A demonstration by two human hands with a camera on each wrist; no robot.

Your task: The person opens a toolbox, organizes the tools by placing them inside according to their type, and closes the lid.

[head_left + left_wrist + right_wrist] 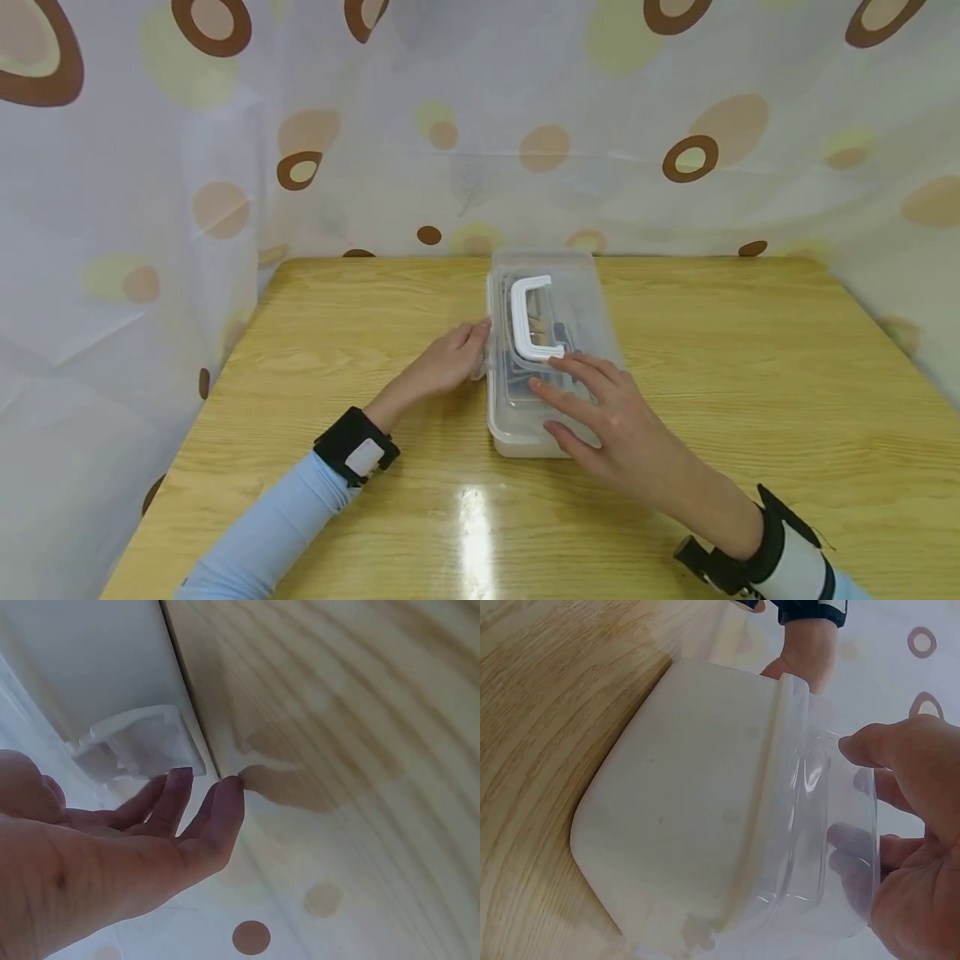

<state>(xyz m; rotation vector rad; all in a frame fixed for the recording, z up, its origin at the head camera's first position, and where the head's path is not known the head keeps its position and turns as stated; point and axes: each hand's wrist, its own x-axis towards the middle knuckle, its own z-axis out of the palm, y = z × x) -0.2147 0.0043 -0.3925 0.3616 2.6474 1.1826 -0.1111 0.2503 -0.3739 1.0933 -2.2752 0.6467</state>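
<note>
A lidded plastic storage box (510, 429) stands lengthwise on the table, its white handle (520, 321) on top of the clear lid (588, 292). Pens and other small items show dimly through that lid. At the box's left side is my left hand (446, 362); in the left wrist view its bent fingertips reach the edge of a white latch (154, 742), which sticks out from the wall. My right hand (618, 425) rests on the lid near the handle's close end, fingers spread. The right wrist view shows its thumb (866, 746) at the clear lid.
The wooden table (750, 375) extends on both sides of the box. A patterned curtain (480, 125) hangs behind the table and along its sides. Each wrist wears a strapped band, the left one (356, 446) black.
</note>
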